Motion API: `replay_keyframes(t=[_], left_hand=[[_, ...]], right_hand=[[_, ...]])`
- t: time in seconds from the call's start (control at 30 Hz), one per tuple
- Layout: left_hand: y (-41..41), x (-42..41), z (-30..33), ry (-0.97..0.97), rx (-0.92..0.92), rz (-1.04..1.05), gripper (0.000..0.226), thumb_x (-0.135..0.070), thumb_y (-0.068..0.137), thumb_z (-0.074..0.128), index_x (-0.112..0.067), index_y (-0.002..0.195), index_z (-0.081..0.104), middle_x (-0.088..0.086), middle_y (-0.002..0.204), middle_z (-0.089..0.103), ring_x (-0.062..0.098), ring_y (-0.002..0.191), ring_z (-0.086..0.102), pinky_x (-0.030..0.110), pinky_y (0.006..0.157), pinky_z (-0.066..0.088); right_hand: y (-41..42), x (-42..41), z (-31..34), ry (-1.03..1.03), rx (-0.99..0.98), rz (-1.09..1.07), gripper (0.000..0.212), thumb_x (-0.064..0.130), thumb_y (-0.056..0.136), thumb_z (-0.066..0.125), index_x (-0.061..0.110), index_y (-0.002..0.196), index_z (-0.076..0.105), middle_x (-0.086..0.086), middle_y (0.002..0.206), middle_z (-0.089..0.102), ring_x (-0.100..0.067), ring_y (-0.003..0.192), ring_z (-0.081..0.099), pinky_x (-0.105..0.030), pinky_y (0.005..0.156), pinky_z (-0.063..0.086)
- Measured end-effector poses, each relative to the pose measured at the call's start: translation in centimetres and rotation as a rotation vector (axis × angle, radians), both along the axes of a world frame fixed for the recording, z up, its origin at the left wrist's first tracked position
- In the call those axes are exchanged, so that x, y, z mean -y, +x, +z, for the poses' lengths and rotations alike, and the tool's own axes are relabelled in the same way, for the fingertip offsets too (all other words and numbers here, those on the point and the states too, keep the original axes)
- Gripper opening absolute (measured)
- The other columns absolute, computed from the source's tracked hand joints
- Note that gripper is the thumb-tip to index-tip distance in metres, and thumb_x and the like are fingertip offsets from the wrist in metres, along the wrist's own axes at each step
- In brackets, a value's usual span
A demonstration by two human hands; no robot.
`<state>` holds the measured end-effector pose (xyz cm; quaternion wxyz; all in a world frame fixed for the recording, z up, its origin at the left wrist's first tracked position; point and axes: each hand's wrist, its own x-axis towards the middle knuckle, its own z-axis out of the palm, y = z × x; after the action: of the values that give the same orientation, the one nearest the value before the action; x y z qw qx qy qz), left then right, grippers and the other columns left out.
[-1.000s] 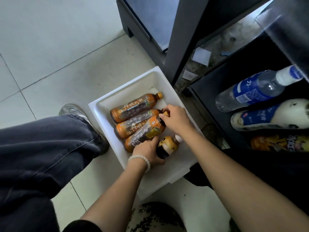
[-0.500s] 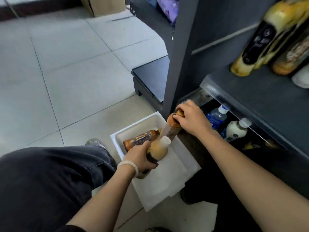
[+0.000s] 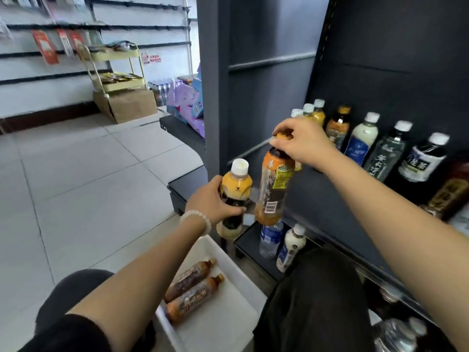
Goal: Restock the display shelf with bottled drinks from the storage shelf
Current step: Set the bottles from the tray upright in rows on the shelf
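My left hand [image 3: 212, 203] grips a yellow-and-black bottle with a white cap [image 3: 234, 189] around its middle, upright, in front of the dark display shelf [image 3: 324, 199]. My right hand [image 3: 302, 141] holds an orange tea bottle [image 3: 275, 184] by its orange cap, so it hangs just right of the first bottle at the shelf's front edge. On the shelf stands a row of bottles [image 3: 365, 138]. Below my arms a white tray [image 3: 236, 273] on the floor holds two more orange tea bottles [image 3: 193, 288] lying flat.
A lower shelf [image 3: 247, 241] carries a blue-labelled water bottle [image 3: 270, 236] and a white bottle [image 3: 290, 246]. My dark-trousered knees flank the tray. Across the tiled floor stand a cardboard box [image 3: 127, 104], a yellow cart [image 3: 116, 69] and a wall rack.
Both hands have risen from the tray to shelf height, each carrying its bottle. The view has tilted up from the floor to the display shelf.
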<state>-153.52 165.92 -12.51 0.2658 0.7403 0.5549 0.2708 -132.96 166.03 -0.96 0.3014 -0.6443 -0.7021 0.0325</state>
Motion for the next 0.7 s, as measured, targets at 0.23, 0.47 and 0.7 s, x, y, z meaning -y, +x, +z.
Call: replay_keyframes(t=[0.23, 0.47, 0.7], left_hand=[[6.9, -4.9, 3.9, 0.047, 0.088, -0.064, 0.056, -0.043, 0.060, 0.082, -0.026, 0.106, 0.053, -0.005, 0.102, 0.065, 0.018, 0.097, 0.061, 0.039, 0.087, 0.050], [12.1, -9.6, 2.9, 0.030, 0.168, -0.123, 0.060, -0.037, 0.060, 0.084, -0.029, 0.112, 0.055, -0.015, 0.096, 0.059, 0.008, 0.093, 0.057, 0.023, 0.077, 0.044], [14.1, -14.2, 1.5, 0.018, 0.162, -0.162, 0.050, -0.032, 0.061, 0.083, -0.031, 0.102, 0.054, -0.016, 0.091, 0.061, 0.008, 0.091, 0.059, 0.025, 0.078, 0.046]], right_hand=[[6.6, 0.0, 3.8, 0.044, 0.032, -0.117, 0.026, 0.029, 0.086, 0.064, 0.017, 0.109, 0.068, 0.003, 0.100, 0.051, -0.013, 0.097, 0.051, -0.019, 0.078, 0.033], [12.1, -3.6, 2.0, 0.003, 0.102, -0.221, 0.027, 0.029, 0.085, 0.065, 0.015, 0.109, 0.067, 0.001, 0.100, 0.050, -0.018, 0.098, 0.052, -0.028, 0.084, 0.042], [15.7, -8.5, -1.5, 0.015, 0.089, -0.341, 0.027, 0.030, 0.085, 0.065, 0.014, 0.108, 0.067, -0.011, 0.112, 0.055, -0.028, 0.108, 0.052, -0.028, 0.085, 0.036]])
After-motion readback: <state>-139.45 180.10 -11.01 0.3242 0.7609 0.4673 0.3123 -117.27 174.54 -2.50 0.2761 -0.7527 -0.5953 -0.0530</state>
